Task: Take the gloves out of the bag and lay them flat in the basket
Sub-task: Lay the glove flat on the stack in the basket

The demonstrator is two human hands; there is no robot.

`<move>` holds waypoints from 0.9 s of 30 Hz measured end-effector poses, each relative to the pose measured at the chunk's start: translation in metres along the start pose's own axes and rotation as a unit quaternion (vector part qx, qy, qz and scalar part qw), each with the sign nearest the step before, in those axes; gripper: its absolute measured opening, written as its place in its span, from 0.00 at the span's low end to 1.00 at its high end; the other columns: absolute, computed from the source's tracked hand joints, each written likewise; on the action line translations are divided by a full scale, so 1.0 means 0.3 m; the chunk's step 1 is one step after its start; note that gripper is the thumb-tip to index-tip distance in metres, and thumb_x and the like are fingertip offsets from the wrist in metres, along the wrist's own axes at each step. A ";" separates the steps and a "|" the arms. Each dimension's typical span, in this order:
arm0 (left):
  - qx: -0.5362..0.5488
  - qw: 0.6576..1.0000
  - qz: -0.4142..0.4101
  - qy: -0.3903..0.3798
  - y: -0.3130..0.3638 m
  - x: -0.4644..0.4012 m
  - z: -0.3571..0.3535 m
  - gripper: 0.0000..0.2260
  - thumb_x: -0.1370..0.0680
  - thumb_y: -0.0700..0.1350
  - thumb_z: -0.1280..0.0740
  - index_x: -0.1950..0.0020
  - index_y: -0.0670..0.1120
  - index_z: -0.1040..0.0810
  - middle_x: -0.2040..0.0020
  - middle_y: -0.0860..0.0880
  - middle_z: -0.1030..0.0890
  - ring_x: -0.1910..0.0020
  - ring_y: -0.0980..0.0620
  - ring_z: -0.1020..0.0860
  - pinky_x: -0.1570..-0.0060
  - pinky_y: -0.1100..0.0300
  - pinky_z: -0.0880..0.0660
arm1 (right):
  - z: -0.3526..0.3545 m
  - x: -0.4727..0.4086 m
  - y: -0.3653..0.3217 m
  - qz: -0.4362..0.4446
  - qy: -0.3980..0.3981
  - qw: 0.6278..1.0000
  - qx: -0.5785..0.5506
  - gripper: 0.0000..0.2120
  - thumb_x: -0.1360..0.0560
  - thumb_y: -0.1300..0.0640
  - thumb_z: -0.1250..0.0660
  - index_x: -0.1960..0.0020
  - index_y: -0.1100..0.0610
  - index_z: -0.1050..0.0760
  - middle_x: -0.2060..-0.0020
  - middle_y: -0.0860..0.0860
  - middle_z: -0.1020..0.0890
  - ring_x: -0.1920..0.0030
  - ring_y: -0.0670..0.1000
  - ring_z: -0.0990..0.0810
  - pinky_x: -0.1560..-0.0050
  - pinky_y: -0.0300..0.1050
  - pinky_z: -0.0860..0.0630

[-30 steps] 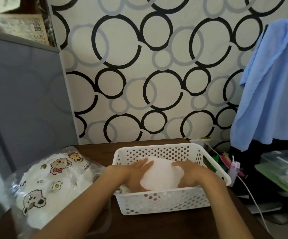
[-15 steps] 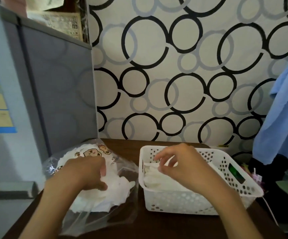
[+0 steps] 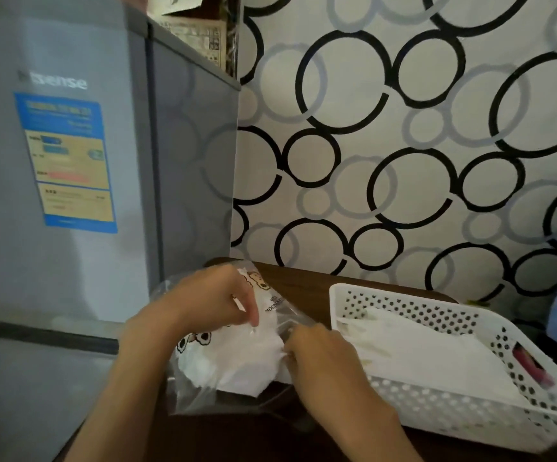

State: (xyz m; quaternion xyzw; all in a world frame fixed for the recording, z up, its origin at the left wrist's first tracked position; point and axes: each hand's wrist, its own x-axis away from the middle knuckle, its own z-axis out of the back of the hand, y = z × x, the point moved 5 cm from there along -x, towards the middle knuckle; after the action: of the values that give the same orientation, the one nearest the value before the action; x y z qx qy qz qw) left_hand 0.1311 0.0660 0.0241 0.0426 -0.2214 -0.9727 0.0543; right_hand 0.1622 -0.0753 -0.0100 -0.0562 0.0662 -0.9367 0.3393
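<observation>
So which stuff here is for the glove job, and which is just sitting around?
For the job:
clear plastic bag with bear prints
thin white gloves
white perforated plastic basket
left hand
right hand

Just there:
grey fridge
pink object in basket's corner
brown wooden table

A: What is seen of the body?
B: Two bare forearms, entering from the bottom edge. No sleeve is seen on either. The left hand (image 3: 210, 301) and the right hand (image 3: 320, 355) are bare: no glove, ring or watch is seen.
A: Nails?
B: Blurred, cannot be judged.
A: Markings?
B: None can be made out at this sharpness.
</observation>
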 end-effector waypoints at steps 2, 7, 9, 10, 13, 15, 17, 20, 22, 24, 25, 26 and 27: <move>-0.020 1.000 -0.006 -0.005 0.009 0.003 -0.005 0.09 0.25 0.44 0.31 0.58 0.59 0.16 0.56 0.65 0.18 0.56 0.62 0.20 0.55 0.62 0.23 | 0.035 0.016 0.012 0.009 0.045 0.999 -0.010 0.11 0.22 0.55 0.36 0.40 0.52 0.22 0.43 0.52 0.21 0.44 0.52 0.23 0.44 0.44 0.28; -0.007 1.000 -0.009 0.001 0.008 -0.009 -0.008 0.10 0.24 0.43 0.31 0.53 0.60 0.16 0.51 0.64 0.21 0.54 0.63 0.21 0.47 0.57 0.23 | 0.108 0.045 0.046 0.032 0.111 0.991 -0.071 0.09 0.28 0.43 0.31 0.52 0.47 0.18 0.63 0.40 0.26 0.57 0.43 0.24 0.55 0.36 0.28; -0.003 1.000 -0.004 0.003 0.003 -0.006 -0.006 0.10 0.24 0.44 0.30 0.53 0.60 0.16 0.50 0.64 0.21 0.54 0.62 0.21 0.48 0.56 0.22 | 0.119 0.048 0.063 0.059 0.103 0.990 -0.076 0.10 0.25 0.44 0.35 0.50 0.46 0.18 0.64 0.40 0.26 0.61 0.41 0.26 0.62 0.32 0.34; 0.001 1.000 -0.002 0.003 0.003 -0.003 -0.006 0.10 0.24 0.44 0.31 0.54 0.60 0.16 0.50 0.64 0.20 0.54 0.62 0.21 0.50 0.56 0.21 | 0.125 0.051 0.069 0.073 0.108 0.989 -0.075 0.10 0.24 0.45 0.36 0.49 0.45 0.18 0.64 0.40 0.26 0.62 0.41 0.26 0.64 0.31 0.36; 0.010 1.000 -0.003 0.000 0.005 -0.005 -0.014 0.09 0.24 0.44 0.31 0.52 0.58 0.16 0.49 0.61 0.19 0.54 0.60 0.20 0.58 0.60 0.21 | 0.150 0.057 0.083 0.086 0.162 0.980 -0.075 0.10 0.22 0.46 0.38 0.48 0.45 0.19 0.58 0.41 0.27 0.58 0.41 0.28 0.65 0.31 0.39; -0.004 1.000 -0.002 -0.002 0.003 -0.009 -0.019 0.08 0.24 0.44 0.31 0.52 0.58 0.16 0.48 0.60 0.19 0.53 0.60 0.20 0.61 0.64 0.24 | 0.164 0.054 0.081 0.088 0.202 0.970 -0.099 0.08 0.25 0.46 0.34 0.49 0.43 0.19 0.55 0.42 0.27 0.54 0.41 0.29 0.63 0.31 0.39; -0.006 1.000 -0.001 -0.002 0.000 -0.013 -0.022 0.08 0.24 0.44 0.31 0.52 0.58 0.16 0.48 0.60 0.18 0.53 0.60 0.20 0.57 0.59 0.22 | 0.170 0.054 0.075 0.096 0.226 0.962 -0.121 0.06 0.27 0.46 0.31 0.52 0.43 0.18 0.55 0.40 0.27 0.54 0.41 0.29 0.61 0.31 0.36; 0.002 1.000 0.002 -0.002 -0.002 -0.018 -0.026 0.09 0.24 0.43 0.31 0.53 0.58 0.16 0.47 0.60 0.18 0.53 0.59 0.20 0.52 0.57 0.22 | 0.185 0.057 0.084 0.109 0.253 0.946 -0.172 0.02 0.28 0.48 0.30 0.56 0.45 0.20 0.56 0.38 0.25 0.54 0.38 0.28 0.58 0.28 0.35; 0.002 1.000 0.003 0.003 -0.007 -0.021 -0.028 0.10 0.24 0.43 0.31 0.53 0.59 0.17 0.47 0.61 0.19 0.52 0.60 0.20 0.54 0.58 0.22 | 0.190 0.058 0.091 0.116 0.227 0.944 -0.209 0.01 0.27 0.49 0.30 0.58 0.44 0.21 0.57 0.38 0.22 0.54 0.36 0.25 0.56 0.26 0.34; 0.000 1.000 0.005 0.001 -0.011 -0.024 -0.030 0.10 0.24 0.43 0.31 0.53 0.59 0.16 0.47 0.61 0.19 0.52 0.60 0.20 0.50 0.56 0.22 | 0.195 0.057 0.113 0.108 0.216 0.934 -0.263 0.02 0.28 0.50 0.29 0.58 0.44 0.21 0.60 0.39 0.19 0.55 0.35 0.23 0.56 0.26 0.31; 0.001 1.000 0.003 0.002 -0.013 -0.027 -0.030 0.10 0.24 0.43 0.31 0.53 0.59 0.16 0.47 0.61 0.19 0.53 0.60 0.20 0.48 0.55 0.22 | 0.198 0.057 0.125 0.104 0.217 0.927 -0.286 0.02 0.28 0.50 0.29 0.59 0.44 0.20 0.62 0.39 0.18 0.56 0.36 0.22 0.56 0.28 0.29; 0.000 1.000 0.004 0.002 -0.010 -0.025 -0.030 0.10 0.25 0.43 0.31 0.54 0.60 0.16 0.48 0.61 0.18 0.53 0.60 0.20 0.46 0.54 0.23 | 0.199 0.055 0.132 0.105 0.218 0.921 -0.307 0.02 0.28 0.51 0.28 0.59 0.45 0.20 0.63 0.40 0.17 0.58 0.37 0.21 0.56 0.31 0.26; -0.001 1.000 0.002 0.003 -0.010 -0.026 -0.031 0.11 0.25 0.43 0.31 0.55 0.60 0.16 0.48 0.61 0.18 0.53 0.60 0.20 0.46 0.53 0.23 | 0.200 0.053 0.138 0.107 0.221 0.913 -0.325 0.02 0.28 0.52 0.28 0.60 0.46 0.19 0.63 0.40 0.17 0.59 0.37 0.20 0.56 0.32 0.25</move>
State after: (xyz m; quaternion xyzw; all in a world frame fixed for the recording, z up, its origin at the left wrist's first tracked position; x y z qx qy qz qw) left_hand 0.1396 0.0657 0.0147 0.0450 -0.2205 -0.9727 0.0565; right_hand 0.1850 -0.1222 0.0435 0.0527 0.4459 -0.8102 0.3768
